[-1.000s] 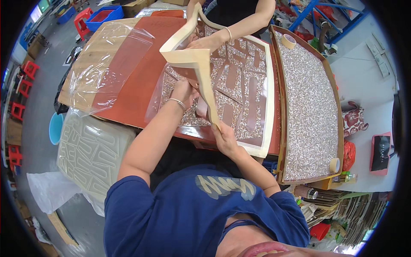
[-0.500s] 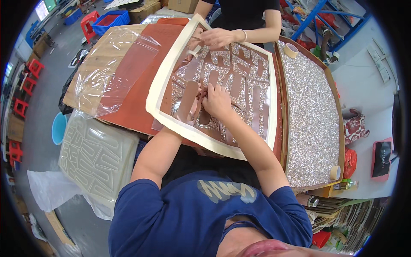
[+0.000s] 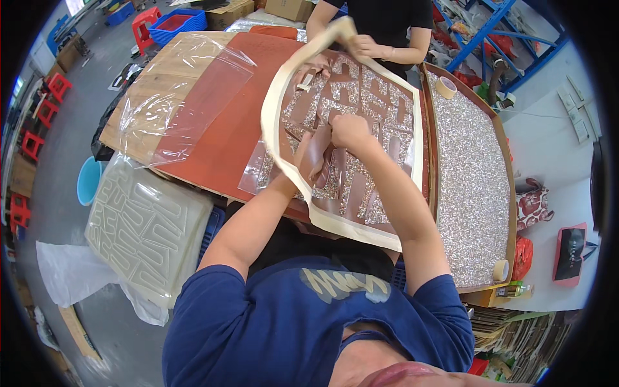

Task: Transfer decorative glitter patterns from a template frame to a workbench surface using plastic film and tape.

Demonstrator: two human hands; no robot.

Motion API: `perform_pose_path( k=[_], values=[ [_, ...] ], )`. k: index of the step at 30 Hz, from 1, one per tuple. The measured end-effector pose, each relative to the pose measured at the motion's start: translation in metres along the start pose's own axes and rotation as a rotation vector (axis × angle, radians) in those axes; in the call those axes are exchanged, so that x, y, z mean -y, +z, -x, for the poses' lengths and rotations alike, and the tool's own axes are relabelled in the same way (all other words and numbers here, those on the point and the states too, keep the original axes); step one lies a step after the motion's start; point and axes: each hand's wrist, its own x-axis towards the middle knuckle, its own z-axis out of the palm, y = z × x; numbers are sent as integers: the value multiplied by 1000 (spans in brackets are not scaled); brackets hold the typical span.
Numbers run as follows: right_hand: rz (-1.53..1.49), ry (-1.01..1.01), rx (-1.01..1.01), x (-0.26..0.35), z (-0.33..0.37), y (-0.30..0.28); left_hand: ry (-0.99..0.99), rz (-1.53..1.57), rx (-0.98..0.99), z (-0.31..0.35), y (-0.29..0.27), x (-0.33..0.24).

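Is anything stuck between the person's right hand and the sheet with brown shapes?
Nothing visible is: the bare right hand is right at the thin, brown-patterned sheet, on its upper side. The bare left hand reaches underneath, with the sheet's cream border crossing over its wrist.

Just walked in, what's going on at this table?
Two people are handling a brown cut-out sheet with a cream border, over a glittery surface. The border's left side is raised. The wearer's left hand reaches under it, partly hidden; the right hand is curled against the sheet from above, grip unclear. Across the table, a co-worker's hand is at the far edge. A glitter-covered panel sits to the right, with two tape rolls on it.
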Motion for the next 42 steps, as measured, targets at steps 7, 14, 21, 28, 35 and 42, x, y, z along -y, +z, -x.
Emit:
perform_pose_path(
  k=[7, 14, 21, 28, 35, 42],
  values=[
    [-165, 112, 118, -53, 0, -35, -85, -379, 360, -10, -8, -31],
    [-295, 72, -13, -73, 15, -41, 295, -645, 105, 3, 33, -12],
    [-560, 18, 30, -7, 126, 7, 284, -842, 154, 14, 23, -11],
    [-248, -224, -338, 25, 226, 92, 241, -738, 316, 26, 35, -18],
    [-496, -122, -488, -5, 210, 46, 210, -513, 320, 38, 32, -1],
    [-558, 451, -823, -104, 208, 2, 361, -937, 320, 44, 36, -14]
  ],
)
